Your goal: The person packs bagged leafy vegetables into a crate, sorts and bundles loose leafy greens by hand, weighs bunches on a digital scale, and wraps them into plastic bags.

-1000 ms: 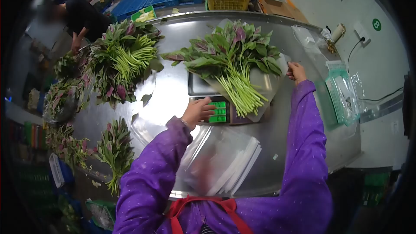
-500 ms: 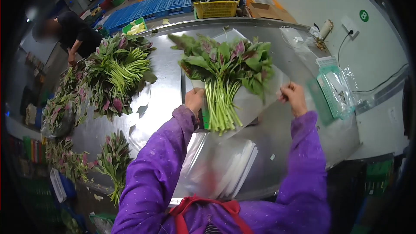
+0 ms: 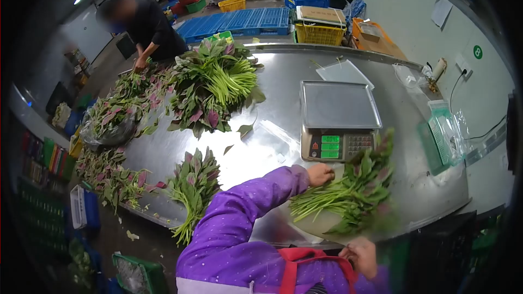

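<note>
A bunch of green and purple leafy amaranth [image 3: 354, 188] lies sideways at the table's near side, stems to the left and leaves to the right. Under it shows part of a clear plastic sheet [image 3: 311, 225]. My left hand [image 3: 320, 175] is closed just above the stems, apparently on the sheet's edge. My right hand [image 3: 360, 257] is close to my red apron, its fingers curled; what they hold, if anything, is hidden. Beyond the bunch stands a weighing scale [image 3: 341, 106] with a lit green display and a bare pan.
A large amaranth pile [image 3: 218, 84] and a smaller bunch [image 3: 195, 185] lie to the left, with loose stems around. Another person [image 3: 150, 30] handles greens at the far left. A green basket [image 3: 444, 133] sits at the right by the wall. Crates [image 3: 318, 32] stand behind the table.
The amaranth has come off the scale toward me and turned sideways, uncovering the pan and display. My right hand has drawn back to my body. The view has swung left.
</note>
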Tool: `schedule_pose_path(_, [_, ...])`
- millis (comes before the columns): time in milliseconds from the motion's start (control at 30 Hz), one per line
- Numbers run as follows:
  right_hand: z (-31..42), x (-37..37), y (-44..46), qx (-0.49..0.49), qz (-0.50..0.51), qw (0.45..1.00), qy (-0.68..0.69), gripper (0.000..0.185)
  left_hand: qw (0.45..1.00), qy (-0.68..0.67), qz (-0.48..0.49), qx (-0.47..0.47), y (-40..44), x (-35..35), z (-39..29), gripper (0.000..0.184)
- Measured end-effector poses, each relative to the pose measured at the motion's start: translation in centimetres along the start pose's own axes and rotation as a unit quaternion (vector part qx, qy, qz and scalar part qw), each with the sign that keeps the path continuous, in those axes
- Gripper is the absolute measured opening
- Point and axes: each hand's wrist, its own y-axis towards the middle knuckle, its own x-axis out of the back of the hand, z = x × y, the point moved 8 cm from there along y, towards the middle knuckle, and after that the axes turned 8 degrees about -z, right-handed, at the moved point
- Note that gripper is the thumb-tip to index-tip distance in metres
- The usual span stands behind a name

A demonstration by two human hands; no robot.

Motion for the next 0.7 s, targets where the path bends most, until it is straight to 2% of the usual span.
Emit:
schedule_pose_path(33, [-1.3, -0.4, 0.5, -0.015, 0.015, 0.999, 0.024, 0.010, 0.999, 0.008, 0.044, 0.012, -0.6, -1.7, 0.8, 0.027])
schedule_pose_path(67, [-2.1, -0.9, 0.8, -0.035, 0.036, 0.998, 0.036, 0.010, 0.996, 0.070, 0.031, -0.044, -1.1, -2.6, 0.9, 0.027])
schedule_pose_path(167, [-4.0, -2.3, 2.0, -0.098, 0.064, 0.993, 0.007, 0.011, 0.995, 0.070, 0.067, -0.012, -1.6, -5.0, 3.4, 0.027])
schedule_pose_path(200, [-4.8, -2.8, 2.4, -0.143, 0.106, 0.984, -0.004, 0.013, 0.995, 0.075, 0.071, -0.010, -1.9, -5.2, 3.4, 0.028])
schedule_pose_path(267, [-2.0, -3.3, 2.2, -0.059, 0.213, 0.961, -0.169, 0.015, 0.993, 0.111, 0.038, 0.003, -2.2, -4.7, 3.1, 0.026])
schedule_pose_path(300, [0.5, -4.1, 2.1, -0.016, 0.265, 0.931, -0.251, 0.015, 0.991, 0.130, 0.018, 0.010, -2.4, -4.5, 2.7, 0.025])
schedule_pose_path(333, [3.6, -3.9, 3.2, 0.001, 0.252, 0.931, -0.264, 0.017, 0.987, 0.157, -0.001, 0.020, -2.7, -4.3, 2.1, 0.023])
schedule_pose_path(367, [6.4, -3.4, 5.9, 0.094, 0.237, 0.930, -0.263, 0.018, 0.982, 0.186, 0.007, 0.037, -3.0, -4.6, 1.3, 0.023])
schedule_pose_path(400, [9.4, -3.6, 8.5, 0.233, 0.208, 0.890, -0.332, 0.020, 0.975, 0.216, 0.013, 0.055, -3.2, -4.8, 0.4, 0.023])
schedule_pose_path(467, [12.2, -5.1, 13.2, 0.393, 0.169, 0.771, -0.472, 0.031, 0.964, 0.254, 0.008, 0.074, -3.7, -5.2, -1.6, 0.022])
schedule_pose_path(500, [11.0, -6.1, 16.6, 0.478, 0.224, 0.648, -0.549, 0.041, 0.962, 0.263, -0.001, 0.075, -4.2, -5.6, -2.6, 0.021])
schedule_pose_path(533, [8.7, -6.2, 20.4, 0.414, 0.267, 0.618, -0.613, 0.051, 0.959, 0.272, -0.010, 0.076, -4.6, -6.3, -3.4, 0.020])
schedule_pose_path(567, [4.5, -5.6, 25.2, 0.332, 0.355, 0.573, -0.660, 0.061, 0.953, 0.291, -0.028, 0.072, -5.0, -6.8, -4.2, 0.018])
schedule_pose_path(600, [1.1, -4.5, 27.7, 0.187, 0.434, 0.537, -0.699, 0.071, 0.952, 0.293, -0.045, 0.074, -5.4, -7.5, -4.2, 0.018])
schedule_pose_path(633, [-0.5, -3.1, 27.3, 0.042, 0.471, 0.545, -0.692, 0.077, 0.951, 0.294, -0.063, 0.076, -6.0, -8.1, -4.0, 0.020])
schedule_pose_path(667, [-0.2, -2.2, 25.6, -0.049, 0.454, 0.534, -0.712, 0.076, 0.945, 0.283, -0.162, 0.011, -7.3, -7.9, -5.8, 0.024])
schedule_pose_path(700, [-1.5, -1.2, 26.6, -0.035, 0.482, 0.541, -0.688, 0.078, 0.927, 0.267, -0.259, -0.055, -9.4, -7.6, -8.2, 0.029])
